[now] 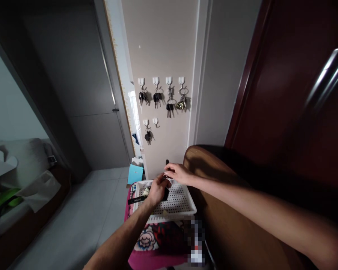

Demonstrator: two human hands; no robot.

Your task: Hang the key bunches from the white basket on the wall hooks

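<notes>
My left hand [157, 189] is closed round a small metal key ring [165, 176], above the white basket [191, 208]. The fingers of my right hand [178, 173] are pinched together at the ring's far side. A dark piece, which looks like a key head [167, 162], pokes up past the right fingertips. A black strap [136, 200] with pale printed digits sticks out to the left from behind my left hand. Below that hand shows a dark flat piece [166, 194]; whether it joins the ring is hidden. A small pale item [145, 192] lies in the basket.
On the wall, white hooks [156, 80] hold several key bunches [157, 96]; one lower hook [156, 122] is bare. The basket rests on a pink patterned stool [146, 258]. A brown curved board [214, 187] rises at right, a blue box [135, 174] stands at left.
</notes>
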